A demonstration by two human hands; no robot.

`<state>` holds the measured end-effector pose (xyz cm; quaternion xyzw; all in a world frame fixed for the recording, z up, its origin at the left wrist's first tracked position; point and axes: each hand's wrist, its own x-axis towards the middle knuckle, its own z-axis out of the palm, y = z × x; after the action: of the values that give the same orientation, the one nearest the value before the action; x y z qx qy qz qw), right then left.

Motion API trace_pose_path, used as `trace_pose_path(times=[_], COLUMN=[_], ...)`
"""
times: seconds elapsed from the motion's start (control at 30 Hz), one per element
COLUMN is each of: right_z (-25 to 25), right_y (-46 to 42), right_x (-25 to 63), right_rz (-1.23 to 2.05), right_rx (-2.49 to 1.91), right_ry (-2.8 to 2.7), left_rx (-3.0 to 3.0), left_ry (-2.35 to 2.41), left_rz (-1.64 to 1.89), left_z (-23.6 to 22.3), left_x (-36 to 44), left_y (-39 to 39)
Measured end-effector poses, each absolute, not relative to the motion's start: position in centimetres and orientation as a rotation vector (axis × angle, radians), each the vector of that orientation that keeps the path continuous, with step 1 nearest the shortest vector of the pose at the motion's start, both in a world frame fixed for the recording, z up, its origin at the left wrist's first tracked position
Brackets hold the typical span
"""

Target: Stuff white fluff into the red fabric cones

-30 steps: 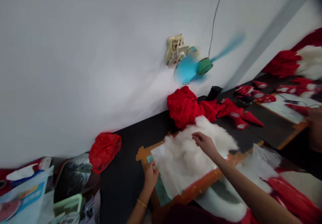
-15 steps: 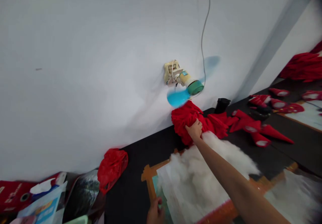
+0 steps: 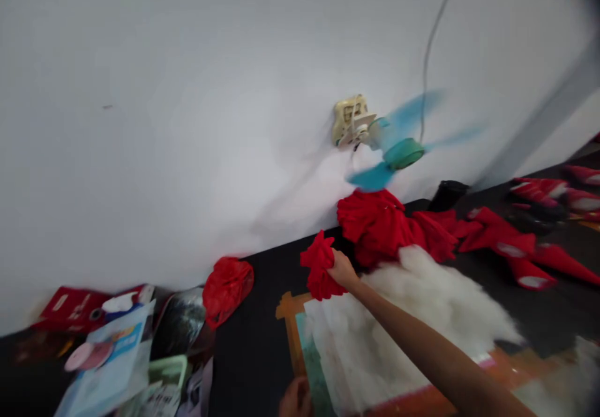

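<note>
The right hand [image 3: 343,271] holds a red cloth bundle [image 3: 319,268] just to the left of the white stuffing [image 3: 435,304], its fingers closed around one side; this grip probably keeps the soft, loose folds together. The left hand [image 3: 295,398] is nearer the wearer than the stuffing, at the lower edge of view; its fingers look curled, but blur and the frame edge hide whether they grasp anything. The stuffing lies partly on a white sheet [image 3: 335,354], perhaps to keep the fibres off the table [image 3: 248,342]. The red cloth heap [image 3: 382,226] sits right behind it, likely for easy reach, and red cones [image 3: 534,276] lie to its right.

Well left of the stuffing, a pale green basket [image 3: 175,367] holds printed papers or packets. The crumpled red plastic bag [image 3: 227,289], also to its left, hides any contents.
</note>
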<state>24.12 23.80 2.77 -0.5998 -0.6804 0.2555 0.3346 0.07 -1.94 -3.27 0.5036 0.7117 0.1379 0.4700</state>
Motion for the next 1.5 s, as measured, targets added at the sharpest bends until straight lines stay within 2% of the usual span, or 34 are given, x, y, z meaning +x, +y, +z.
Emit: trace_pose_path(times=[0.2, 0.37, 0.57, 0.67, 0.8, 0.93, 1.17, 1.3, 1.5], right_z=[-0.3, -3.0, -5.0, -5.3, -4.7, -2.6, 2.7, 4.3, 3.1], right_y=[26.9, 27.5, 22.3, 20.6, 20.9, 22.1, 18.2, 15.0, 12.3], right_x=[15.1, 13.0, 11.4, 10.1, 9.6, 10.6, 10.9, 10.4, 12.4], right_rz=[0.949, 0.854, 0.759, 0.603, 0.436, 0.478, 1.172, 1.251, 1.170], right_rx=[-1.466, -1.576, -1.530, -1.543, -1.583, -1.507, -1.303, -1.281, -1.392], right_ry=[-1.920, -1.958, -2.032, -2.077, -2.168, -1.952, -1.513, -1.434, -1.610], left_rx=[1.229, 1.117, 1.005, 1.018, 1.070, 1.087, 1.003, 1.240, 1.233], left_ry=[1.804, 1.874, 1.912, 1.912, 1.898, 1.857, 1.767, 1.838, 1.805], left_rz=[0.428, 0.440, 0.362, 0.346, 0.413, 0.613, 1.197, 1.185, 1.078], left_z=[-2.0, -3.0, -5.3, -5.7, -4.9, -2.9, 3.4, 5.4, 4.4], left_x=[0.4, -1.2, -4.5, -6.0, -7.4, -7.1, -3.3, -2.4, -3.0], left_y=[-2.7, -5.2, -8.9, -9.2, -7.3, -3.7, 4.4, 6.6, 4.8])
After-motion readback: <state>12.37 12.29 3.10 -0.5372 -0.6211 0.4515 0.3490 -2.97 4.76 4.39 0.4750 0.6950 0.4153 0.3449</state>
